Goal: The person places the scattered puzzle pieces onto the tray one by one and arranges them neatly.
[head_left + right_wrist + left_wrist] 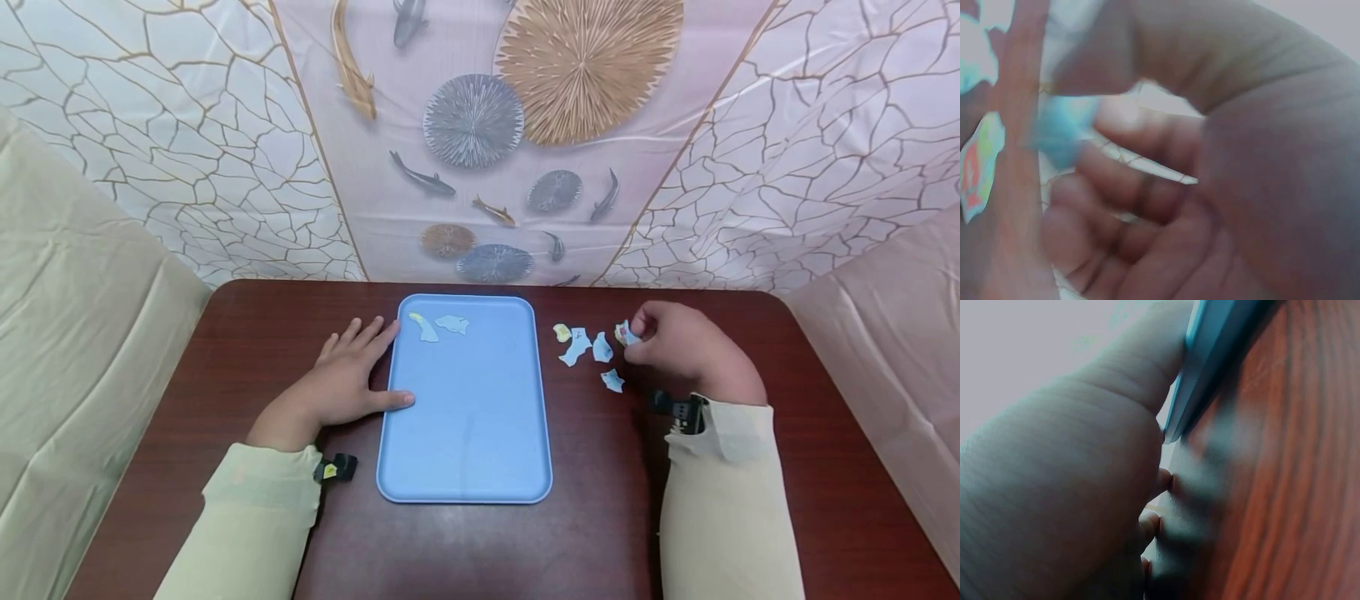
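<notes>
A light-blue tray [465, 433] lies on the table with a yellow-and-blue torn paper piece [425, 327] and a pale blue paper piece [452, 324] near its far end. My left hand [341, 379] has its fingers spread along the tray's left side, the thumb lying over the rim. Right of the tray, my right hand [686, 346] pinches a small blue paper piece [1063, 128] between thumb and fingers, blurred in the right wrist view. Close by lies a piece with red and yellow-green print [979, 169].
More torn pieces lie between tray and right hand: a yellow one [562, 332], a long pale one [576, 347], a blue one [602, 347] and a nearer one [612, 381]. The dark red wooden table [600, 517] meets a patterned backdrop [480, 200] behind.
</notes>
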`<state>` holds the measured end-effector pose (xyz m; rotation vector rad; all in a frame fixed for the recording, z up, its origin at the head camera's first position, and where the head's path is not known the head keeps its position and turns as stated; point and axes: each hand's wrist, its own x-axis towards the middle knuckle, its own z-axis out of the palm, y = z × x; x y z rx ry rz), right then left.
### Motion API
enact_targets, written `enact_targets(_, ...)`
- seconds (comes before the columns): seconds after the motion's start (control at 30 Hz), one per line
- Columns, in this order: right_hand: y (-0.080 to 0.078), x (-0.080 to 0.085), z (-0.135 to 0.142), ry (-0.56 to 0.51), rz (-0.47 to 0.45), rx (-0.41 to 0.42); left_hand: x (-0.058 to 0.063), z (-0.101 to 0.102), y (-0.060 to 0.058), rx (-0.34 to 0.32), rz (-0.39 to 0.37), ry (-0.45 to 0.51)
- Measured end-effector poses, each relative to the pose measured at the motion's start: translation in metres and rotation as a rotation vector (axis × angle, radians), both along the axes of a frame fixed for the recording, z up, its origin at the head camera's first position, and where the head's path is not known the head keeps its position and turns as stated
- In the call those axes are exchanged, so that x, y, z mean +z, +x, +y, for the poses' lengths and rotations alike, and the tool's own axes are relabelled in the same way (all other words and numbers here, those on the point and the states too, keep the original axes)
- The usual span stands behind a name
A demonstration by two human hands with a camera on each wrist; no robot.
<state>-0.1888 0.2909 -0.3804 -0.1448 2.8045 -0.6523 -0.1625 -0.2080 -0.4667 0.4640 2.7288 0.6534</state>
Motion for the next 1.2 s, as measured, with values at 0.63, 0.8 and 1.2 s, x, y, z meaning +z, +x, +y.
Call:
enact_targets(0.63, -0.011, -0.005, -0.078, -0.297, 0.536, -0.074, -0.001, -0.001, -0.001, -0.003, -0.009, 0.006)
enact_targets(0.8, -0.015, -0.011, -0.099, -0.29, 0.566, -0.03, -0.001, -0.001, -0.002, -0.001, -0.004, 0.004)
enact_targets(1.2, -0.026, -0.026, -0.148, -0.239, 0.492, 0.083, -0.001, -0.002, 0.0, 0.005, -0.003, 0.002)
